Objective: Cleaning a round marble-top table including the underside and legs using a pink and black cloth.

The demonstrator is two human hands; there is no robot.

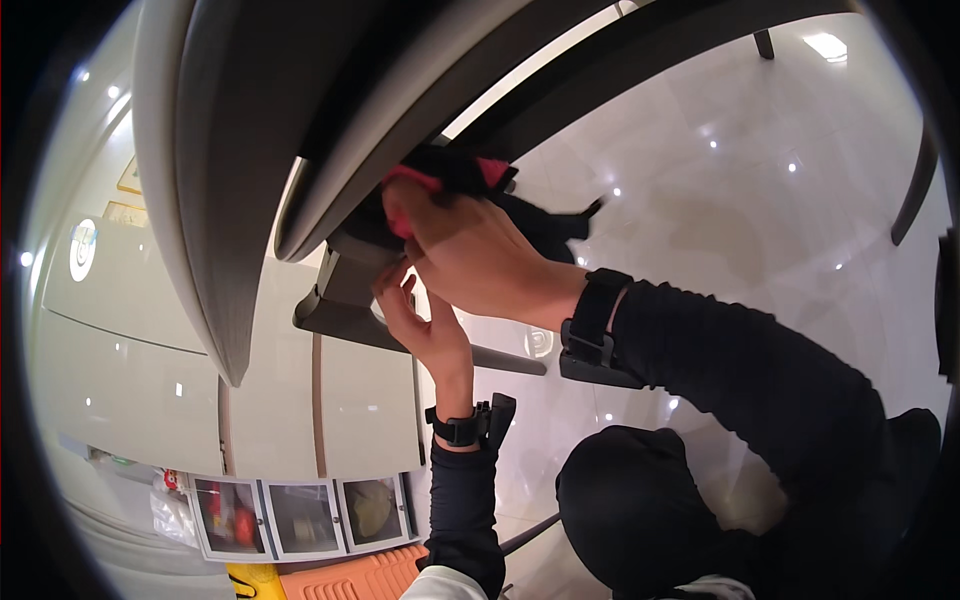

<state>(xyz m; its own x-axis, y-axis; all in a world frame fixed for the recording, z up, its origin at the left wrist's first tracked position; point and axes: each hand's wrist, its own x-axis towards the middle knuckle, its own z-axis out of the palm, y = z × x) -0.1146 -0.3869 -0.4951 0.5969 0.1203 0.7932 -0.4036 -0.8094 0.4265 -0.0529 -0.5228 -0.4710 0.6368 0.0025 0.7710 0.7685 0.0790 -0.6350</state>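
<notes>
My right hand (490, 255) is closed on a black cloth with red-pink parts (495, 172), pressed against a dark grey-brown furniture frame (365, 240). Its fingertips are partly hidden and slightly blurred. Dark fabric (550, 228) hangs down behind that hand. Just below, my left hand (425, 325) reaches up with loosely bent fingers spread from the thumb. Those fingertips are close to the frame and the right hand, with nothing visible in them. Black straps circle both wrists, over black sleeves.
A large dark panel with a pale edge (215, 190) curves close by on the left. Pale cabinets (130, 390) stand beyond it, above a row of clear-fronted boxes (305, 515). An orange ridged plastic piece (350, 578) lies at the bottom. Glossy pale floor tiles (720, 190) spread to the right.
</notes>
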